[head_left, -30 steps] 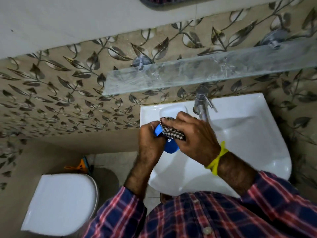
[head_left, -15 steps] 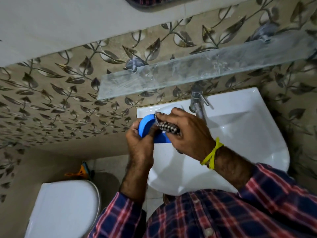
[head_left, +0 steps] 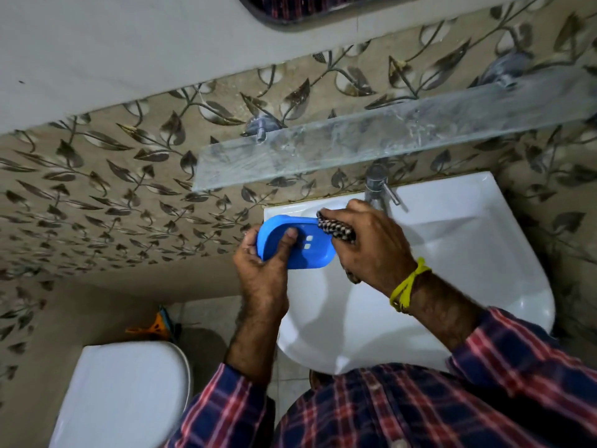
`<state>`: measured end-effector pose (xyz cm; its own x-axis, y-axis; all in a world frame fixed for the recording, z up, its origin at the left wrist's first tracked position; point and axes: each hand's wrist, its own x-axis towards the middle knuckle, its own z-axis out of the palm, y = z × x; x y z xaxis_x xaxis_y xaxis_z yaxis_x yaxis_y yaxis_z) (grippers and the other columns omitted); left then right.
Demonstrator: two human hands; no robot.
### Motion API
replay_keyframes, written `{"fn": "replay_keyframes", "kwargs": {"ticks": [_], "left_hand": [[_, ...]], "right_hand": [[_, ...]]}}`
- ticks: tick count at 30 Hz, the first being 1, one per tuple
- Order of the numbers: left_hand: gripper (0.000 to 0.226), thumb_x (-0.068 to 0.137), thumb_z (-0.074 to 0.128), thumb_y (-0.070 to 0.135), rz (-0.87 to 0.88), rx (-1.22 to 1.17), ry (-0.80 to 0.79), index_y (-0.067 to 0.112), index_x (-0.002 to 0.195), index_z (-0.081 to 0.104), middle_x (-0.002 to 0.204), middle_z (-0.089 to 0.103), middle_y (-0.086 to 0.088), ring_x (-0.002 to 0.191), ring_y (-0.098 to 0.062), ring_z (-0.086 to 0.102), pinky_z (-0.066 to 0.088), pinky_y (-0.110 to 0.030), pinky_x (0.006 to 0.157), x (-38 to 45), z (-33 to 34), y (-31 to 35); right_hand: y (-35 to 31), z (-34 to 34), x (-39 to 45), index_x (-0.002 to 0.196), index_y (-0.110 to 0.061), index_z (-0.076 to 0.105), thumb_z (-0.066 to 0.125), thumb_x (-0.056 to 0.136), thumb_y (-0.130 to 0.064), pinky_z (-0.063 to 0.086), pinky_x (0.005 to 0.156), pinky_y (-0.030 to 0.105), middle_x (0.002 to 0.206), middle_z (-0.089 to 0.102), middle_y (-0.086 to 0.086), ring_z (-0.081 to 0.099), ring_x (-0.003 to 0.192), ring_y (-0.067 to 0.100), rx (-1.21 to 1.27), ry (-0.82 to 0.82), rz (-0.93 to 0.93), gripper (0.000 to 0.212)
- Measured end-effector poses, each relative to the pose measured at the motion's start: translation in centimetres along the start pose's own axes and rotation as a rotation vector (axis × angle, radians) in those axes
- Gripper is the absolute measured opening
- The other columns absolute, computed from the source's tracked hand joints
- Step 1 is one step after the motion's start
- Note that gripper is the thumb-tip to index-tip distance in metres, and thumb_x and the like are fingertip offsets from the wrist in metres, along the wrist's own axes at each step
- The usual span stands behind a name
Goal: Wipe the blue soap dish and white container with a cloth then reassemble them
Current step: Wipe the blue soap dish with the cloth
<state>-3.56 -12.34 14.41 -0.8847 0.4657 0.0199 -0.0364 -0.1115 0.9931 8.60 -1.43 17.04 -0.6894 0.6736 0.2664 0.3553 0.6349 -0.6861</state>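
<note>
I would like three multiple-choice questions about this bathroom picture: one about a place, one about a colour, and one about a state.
1. Where is the glass shelf?
A. On the wall above the sink
B. On the floor beside the toilet
C. Inside the sink basin

2. What colour is the band on the right wrist?
A. Green
B. Yellow
C. White

3. How is the blue soap dish held?
A. It lies flat in the sink, untouched
B. It stands on the toilet lid
C. The left hand grips it in the air while the right hand presses a cloth to it

Answers:
1. A: the shelf is fixed to the leaf-patterned wall, over the white sink.
2. B: the yellow band is tied at the wrist.
3. C: the left hand has its thumb inside the dish, and the right hand holds the checked cloth at its rim.
</note>
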Motion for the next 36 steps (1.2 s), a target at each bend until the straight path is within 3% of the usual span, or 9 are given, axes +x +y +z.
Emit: {"fn": "replay_keyframes", "kwargs": {"ticks": [3,12,15,18,23,26,31,33,36], "left_hand": [[0.023,0.079,0.078,0.0,0.001,-0.067,0.043,0.02,0.088,0.072,0.078,0.077,0.001,0.069,-0.013,0.072,0.059,-0.026,0.066,1.0,-0.6,0.3],[0.029,0.086,0.073,0.003,-0.185,-0.226,0.193,0.004,0.113,0.062,0.086,0.071,-0.002,0.068,-0.011,0.07,0.06,-0.028,0.058,1.1,0.3,0.6],[0.014,0.094,0.066,0.013,-0.261,-0.207,0.165,0.009,0.106,0.062,0.083,0.068,-0.001,0.068,-0.013,0.066,0.058,-0.031,0.058,0.6,0.6,0.7],[0.019,0.099,0.058,0.032,-0.348,-0.22,0.16,0.014,0.102,0.06,0.082,0.068,-0.002,0.067,-0.016,0.066,0.058,-0.032,0.059,-0.4,1.3,0.5],[0.032,0.1,0.051,0.046,-0.258,-0.112,0.056,0.017,0.101,0.062,0.084,0.069,-0.004,0.071,-0.018,0.065,0.055,-0.029,0.055,-1.6,1.8,-0.2],[0.038,0.093,0.053,0.052,-0.18,-0.041,0.012,0.015,0.096,0.064,0.086,0.068,-0.007,0.078,-0.02,0.065,0.055,-0.033,0.063,-2.4,2.0,-0.5],[0.043,0.087,0.057,0.052,-0.159,-0.081,0.056,0.01,0.093,0.062,0.08,0.056,-0.013,0.071,-0.023,0.055,0.05,-0.032,0.061,-1.5,0.6,-0.2],[0.039,0.084,0.059,0.053,-0.16,-0.071,0.073,0.015,0.088,0.065,0.079,0.057,-0.012,0.072,-0.024,0.054,0.048,-0.033,0.061,-1.4,-0.1,-0.4],[0.028,0.086,0.06,0.051,-0.2,-0.045,0.033,0.025,0.085,0.068,0.08,0.065,-0.005,0.075,-0.024,0.062,0.055,-0.036,0.061,-2.1,0.3,-0.6]], "right_hand": [[-0.2,0.0,-1.0,0.128,-0.027,0.062,0.056,0.075,-0.022,0.052,0.064,0.034,0.086,0.055,-0.003,0.062,0.082,0.025,0.012,0.003,-0.105,0.054],[0.6,0.6,-1.9,0.122,-0.018,0.068,0.057,0.076,-0.013,0.054,0.067,0.035,0.078,0.052,-0.004,0.061,0.073,0.021,0.172,0.064,-0.041,0.047],[1.3,0.4,-2.7,0.119,-0.016,0.069,0.06,0.077,-0.003,0.057,0.069,0.046,0.088,0.058,-0.004,0.067,0.074,0.029,0.235,0.119,0.073,0.045],[0.2,-0.3,-2.7,0.12,-0.017,0.065,0.059,0.076,-0.013,0.056,0.083,0.039,0.107,0.068,0.001,0.067,0.096,0.026,0.128,0.259,-0.022,0.044],[-1.6,1.0,-2.1,0.112,-0.014,0.064,0.064,0.077,-0.018,0.053,0.07,0.044,0.106,0.059,0.008,0.064,0.087,0.036,-0.269,-0.014,-0.033,0.035],[-2.4,2.1,-1.9,0.114,-0.013,0.065,0.063,0.081,-0.014,0.052,0.071,0.044,0.106,0.058,0.007,0.063,0.09,0.034,-0.157,-0.042,0.002,0.033],[-2.3,2.4,-3.3,0.118,-0.024,0.065,0.058,0.084,-0.013,0.051,0.071,0.042,0.103,0.06,0.001,0.058,0.09,0.029,-0.091,-0.195,-0.285,0.036],[-0.9,2.0,-4.3,0.114,-0.027,0.068,0.061,0.084,-0.014,0.05,0.067,0.041,0.1,0.061,0.0,0.057,0.085,0.03,-0.227,-0.171,-0.321,0.033],[0.4,1.9,-3.2,0.109,-0.022,0.071,0.062,0.076,-0.006,0.053,0.066,0.044,0.099,0.063,0.005,0.058,0.082,0.035,-0.286,-0.075,-0.112,0.038]]}}
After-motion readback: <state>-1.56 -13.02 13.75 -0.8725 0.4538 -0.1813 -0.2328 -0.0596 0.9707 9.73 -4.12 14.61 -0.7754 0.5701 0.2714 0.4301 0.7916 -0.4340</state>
